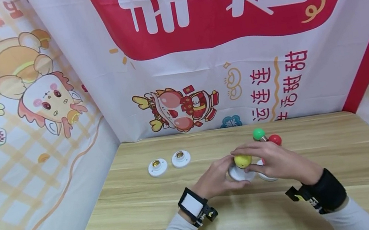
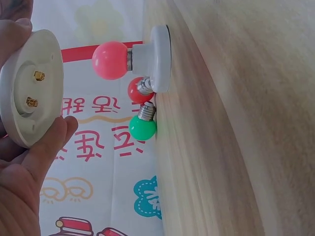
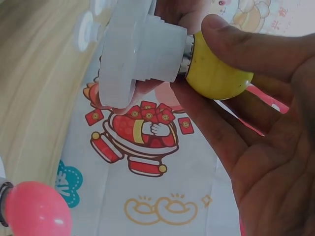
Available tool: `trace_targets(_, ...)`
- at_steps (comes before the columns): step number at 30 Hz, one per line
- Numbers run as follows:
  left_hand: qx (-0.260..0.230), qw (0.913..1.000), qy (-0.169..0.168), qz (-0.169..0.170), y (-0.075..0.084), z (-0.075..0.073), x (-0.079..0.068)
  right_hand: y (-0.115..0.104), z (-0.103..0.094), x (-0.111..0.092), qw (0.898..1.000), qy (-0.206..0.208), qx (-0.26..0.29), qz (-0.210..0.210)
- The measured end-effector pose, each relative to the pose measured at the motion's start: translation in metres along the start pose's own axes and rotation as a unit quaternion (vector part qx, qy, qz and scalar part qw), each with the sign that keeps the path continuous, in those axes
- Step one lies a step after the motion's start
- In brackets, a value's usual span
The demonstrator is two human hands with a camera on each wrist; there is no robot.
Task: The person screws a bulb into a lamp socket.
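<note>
My left hand [image 1: 218, 178] grips the rim of a round white lamp socket [image 2: 55, 88], whose underside with two brass screws faces the left wrist camera. In the right wrist view, my right hand [image 3: 266, 113] pinches a yellow light bulb [image 3: 216, 71] between thumb and fingers. The bulb's metal base sits in the mouth of the white socket, with a band of metal still showing. Both hands hold the pair above the wooden table. Just right of them, partly behind my right hand, a pink bulb [image 2: 112, 60] stands in another white socket [image 2: 160, 59].
Two white sockets with bare brass-coloured mouths, a left one [image 1: 158, 167] and a right one [image 1: 180, 158], sit on the table's left side. A green bulb [image 1: 258, 134] and a red bulb [image 1: 275, 140] lie behind my right hand. A printed cloth [image 1: 176, 63] hangs along the table's back edge.
</note>
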State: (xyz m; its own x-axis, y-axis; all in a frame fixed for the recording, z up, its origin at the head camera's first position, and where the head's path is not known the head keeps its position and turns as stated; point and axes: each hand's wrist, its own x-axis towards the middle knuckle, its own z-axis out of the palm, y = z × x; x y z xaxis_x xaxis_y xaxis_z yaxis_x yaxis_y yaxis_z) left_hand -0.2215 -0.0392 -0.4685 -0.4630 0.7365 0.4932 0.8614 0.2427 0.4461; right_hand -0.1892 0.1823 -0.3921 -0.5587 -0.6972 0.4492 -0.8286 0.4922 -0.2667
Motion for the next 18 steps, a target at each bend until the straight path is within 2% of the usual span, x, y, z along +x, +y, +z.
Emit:
trace_targets(11,0.013,0.9996,0.024,-0.001,0.002,0.005,0.001,-0.003,0.004,-0.002,0.999,0.024,-0.023,0.009)
trace_targets(18,0.035,0.9981,0.045,-0.023,0.005,0.008,0.001,-0.005,0.013,-0.002,0.995,0.070,-0.065,0.008)
